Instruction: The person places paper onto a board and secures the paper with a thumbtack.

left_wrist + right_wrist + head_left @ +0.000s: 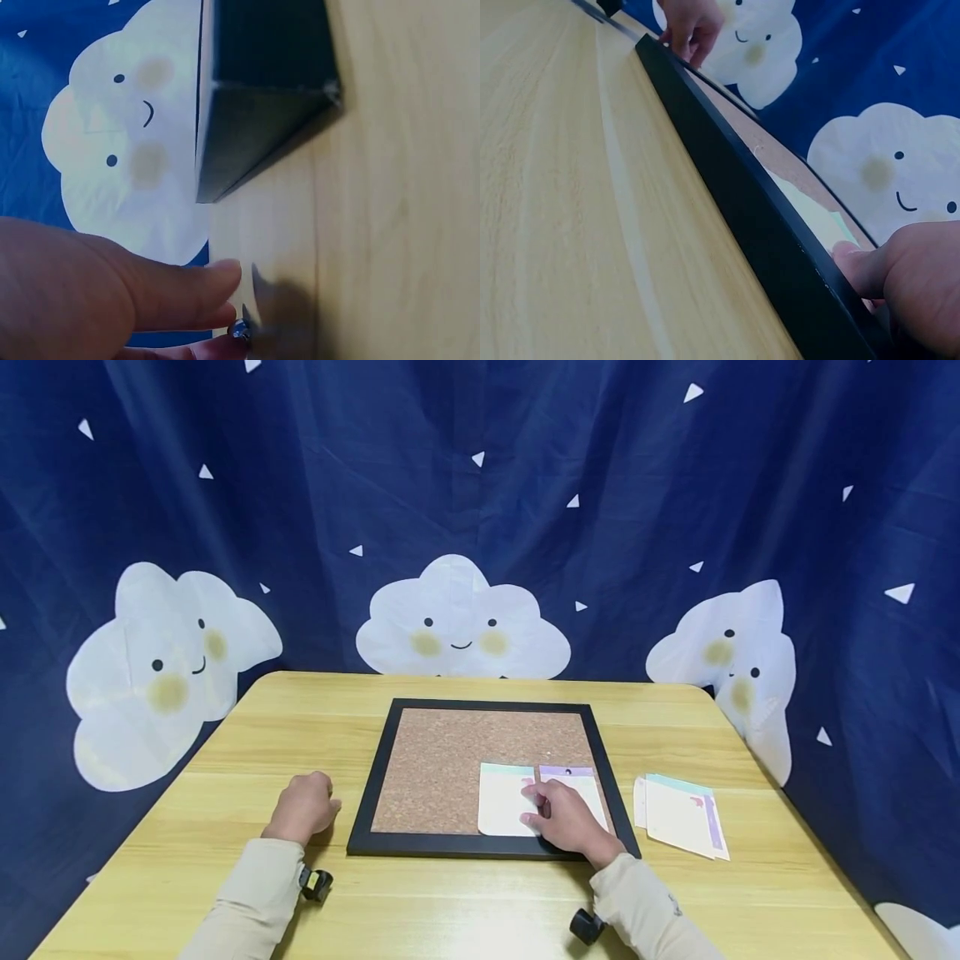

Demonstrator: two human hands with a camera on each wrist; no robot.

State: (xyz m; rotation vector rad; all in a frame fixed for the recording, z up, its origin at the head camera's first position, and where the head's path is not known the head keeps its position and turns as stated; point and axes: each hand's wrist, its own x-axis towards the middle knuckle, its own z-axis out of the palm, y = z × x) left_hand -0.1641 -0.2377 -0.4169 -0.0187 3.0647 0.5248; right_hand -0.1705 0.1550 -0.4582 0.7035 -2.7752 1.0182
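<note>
**Right hand on the teal-topped note, left hand holding a small shiny piece**

Right hand (562, 817): I see it over the lower right of the corkboard (450, 752), fingers bent, thumb and index tips a little apart at the right side of the teal-topped note (498, 810). Can't tell from my views whether they pinch that note or just press on it. Note lies upright on the cork, its bottom edge at the black frame (465, 846).

Purple-topped note (591, 789) is just to its right, also on the cork, partly hidden by the same hand. Dark stud (567, 772) in its purple band.

Left hand (303, 806): beside the frame's left side, apart from it. On the left wrist feed I get its fingers close together, pinching a small shiny round piece (239, 328) at the tips. Too blurred to identify.

Loose notes (682, 818) overlap on the worktop (450, 906), right of the board. Blue curtain (420, 427) with smiling clouds behind. Pale sleeves (251, 893) on both arms, black wrist camera (587, 927) near the right cuff.
</note>
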